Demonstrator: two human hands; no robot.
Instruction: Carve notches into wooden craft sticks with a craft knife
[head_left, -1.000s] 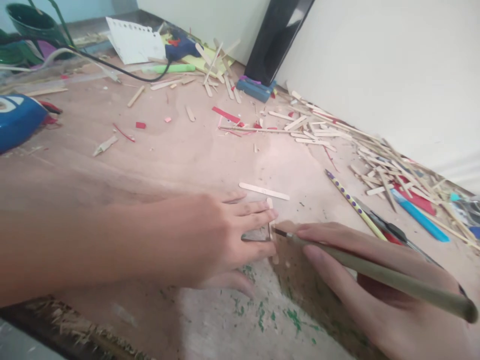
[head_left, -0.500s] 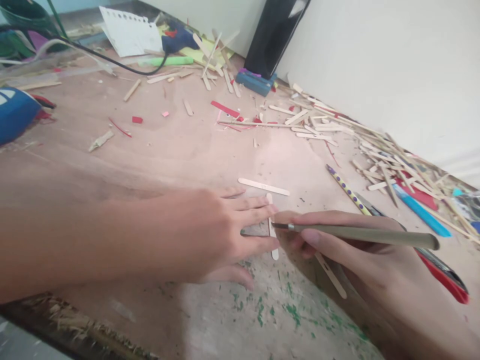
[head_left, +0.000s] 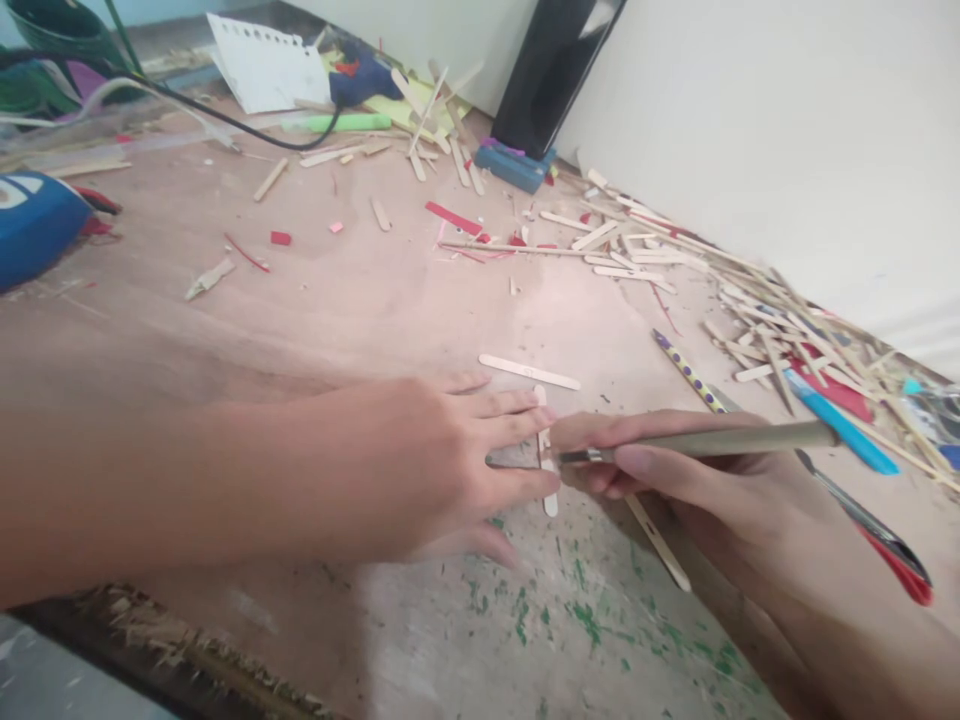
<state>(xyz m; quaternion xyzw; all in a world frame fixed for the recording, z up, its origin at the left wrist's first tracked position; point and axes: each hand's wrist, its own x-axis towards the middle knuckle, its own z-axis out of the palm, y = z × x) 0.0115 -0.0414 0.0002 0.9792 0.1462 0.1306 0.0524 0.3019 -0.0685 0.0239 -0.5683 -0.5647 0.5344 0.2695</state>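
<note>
My left hand (head_left: 442, 460) lies on the table with its fingers spread, and its fingertips press on a small wooden stick (head_left: 550, 500). In my right hand (head_left: 697, 500) is a grey-brown craft knife (head_left: 705, 440), held like a pen with its tip at the middle of that stick. Another stick (head_left: 529, 371) with a small mark lies just beyond my fingertips. Partly under my right hand, a stick with a slot in it (head_left: 660, 545) rests on the table.
Wood scraps (head_left: 772, 325) are heaped along the wall at the right. A spotted pencil (head_left: 686, 370), a blue strip (head_left: 844, 422) and a red-and-black tool (head_left: 885, 545) lie around my right hand. At the far left sits a blue object (head_left: 37, 225).
The knife's rear end has tilted and moved left and up in the picture, with my right hand shifted slightly. My left hand stays on the stick.
</note>
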